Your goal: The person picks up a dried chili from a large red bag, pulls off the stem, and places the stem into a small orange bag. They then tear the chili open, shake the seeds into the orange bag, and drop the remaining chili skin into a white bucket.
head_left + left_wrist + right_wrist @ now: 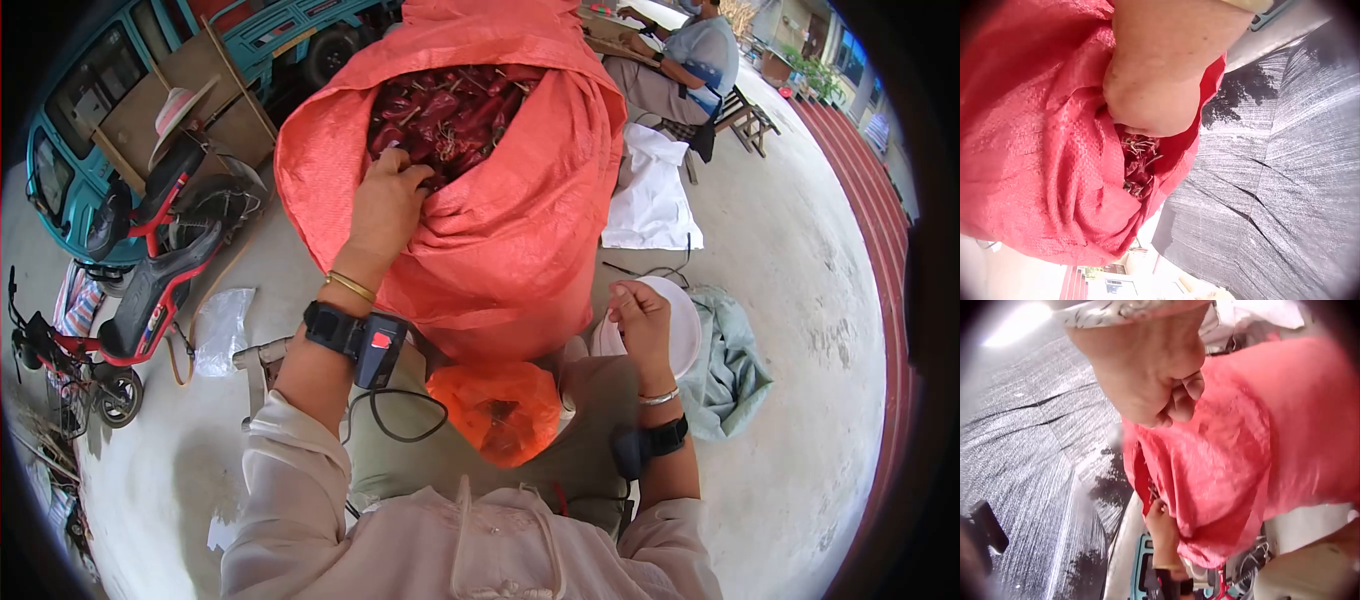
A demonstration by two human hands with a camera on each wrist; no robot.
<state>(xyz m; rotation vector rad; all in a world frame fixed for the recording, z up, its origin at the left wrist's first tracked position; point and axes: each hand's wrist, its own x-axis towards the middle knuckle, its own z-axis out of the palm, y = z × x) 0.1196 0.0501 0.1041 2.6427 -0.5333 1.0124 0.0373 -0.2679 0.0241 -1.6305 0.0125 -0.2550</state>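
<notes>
A large red woven sack (490, 260) stands in front of the person, its mouth open on a heap of dark red dried chillies (440, 115). My left hand (385, 205) reaches over the near left part of the rim, with bent fingers at the chillies. In the left wrist view its fingertips are hidden inside the sack, so I cannot tell whether they pinch a chilli. My right hand (643, 318) is raised to the right of the sack, over a white round tub (680, 345). Its fingers curl toward the palm, and nothing shows in them in the right wrist view (1147, 381).
An orange plastic bag (495, 410) lies between the knees. Grey-green cloth (730, 365) and a white sack (655, 195) are on the floor at right. A red scooter (160, 280) and a blue truck (75, 150) stand left. Another person (690, 70) sits at back right.
</notes>
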